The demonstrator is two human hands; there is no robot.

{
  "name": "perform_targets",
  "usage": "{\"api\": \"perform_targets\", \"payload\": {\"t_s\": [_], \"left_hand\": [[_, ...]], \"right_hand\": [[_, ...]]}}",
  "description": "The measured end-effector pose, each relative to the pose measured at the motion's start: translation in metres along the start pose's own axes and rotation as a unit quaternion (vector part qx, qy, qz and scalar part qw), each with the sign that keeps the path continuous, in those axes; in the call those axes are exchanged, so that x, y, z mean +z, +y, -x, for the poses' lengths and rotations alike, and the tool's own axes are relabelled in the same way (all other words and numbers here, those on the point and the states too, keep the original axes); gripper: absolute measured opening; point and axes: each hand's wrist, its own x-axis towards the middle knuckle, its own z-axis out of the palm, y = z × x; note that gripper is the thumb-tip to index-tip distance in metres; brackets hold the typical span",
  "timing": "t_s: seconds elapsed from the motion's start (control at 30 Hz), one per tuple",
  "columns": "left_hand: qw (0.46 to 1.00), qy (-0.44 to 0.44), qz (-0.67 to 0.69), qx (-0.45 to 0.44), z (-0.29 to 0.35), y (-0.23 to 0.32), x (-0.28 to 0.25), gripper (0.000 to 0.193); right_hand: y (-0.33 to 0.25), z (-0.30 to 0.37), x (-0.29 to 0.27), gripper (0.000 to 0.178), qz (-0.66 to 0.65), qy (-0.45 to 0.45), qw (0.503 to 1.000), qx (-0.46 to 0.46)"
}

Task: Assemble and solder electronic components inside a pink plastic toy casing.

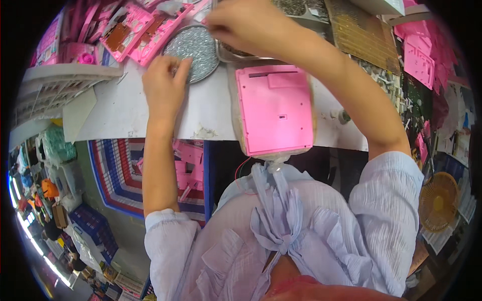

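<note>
My left hand (164, 84) is at the near left rim of a round dish (193, 52) filled with small silvery metal pieces. Its fingers are curled, with the thumb beside the dish; anything inside them is hidden. Across the top of the dish reaches my right hand (241, 21), fingers bent down and closed near a pink part; what they hold cannot be made out. In front of me a flat pink plastic casing (276, 113) lies on a padded holder at the table edge. It has a slot near its far end and several small holes.
Pink casings with brown boards (131, 35) are piled at the far left beside a grey plastic rack (65, 85). Metal trays (241, 59) of small parts stand behind the casing. A striped crate (113, 170) with pink parts sits below the white table (120, 108). More pink parts (419, 57) lie right.
</note>
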Motion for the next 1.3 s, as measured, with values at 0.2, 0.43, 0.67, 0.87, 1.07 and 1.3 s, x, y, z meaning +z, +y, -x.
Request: {"api": "perform_targets", "payload": {"t_s": [0.2,0.43,0.67,0.87,1.07,1.3], "left_hand": [[0.982,-0.116,0.148,0.014,0.031,0.055,0.005,0.025],[0.966,-0.201,0.162,-0.015,0.032,0.077,0.010,0.026],[0.965,-0.221,0.131,0.050,0.026,0.082,0.015,0.030],[0.974,-0.188,0.031,0.124,0.024,0.085,0.018,0.030],[0.973,-0.185,-0.006,0.137,0.021,0.088,0.016,0.031],[0.984,-0.141,0.026,0.106,0.033,0.081,0.002,0.027]], "right_hand": [[0.011,0.116,-0.075,0.006,0.004,-0.127,0.983,0.136],[0.011,0.105,-0.071,0.008,0.025,-0.187,0.971,0.146],[0.019,0.094,-0.075,0.010,-0.001,-0.243,0.957,0.158],[0.015,0.100,-0.085,0.012,-0.010,-0.210,0.962,0.177],[0.006,0.051,-0.077,0.011,0.017,-0.167,0.983,0.080],[0.000,-0.034,0.064,0.019,0.148,-0.125,0.979,-0.057]]}}
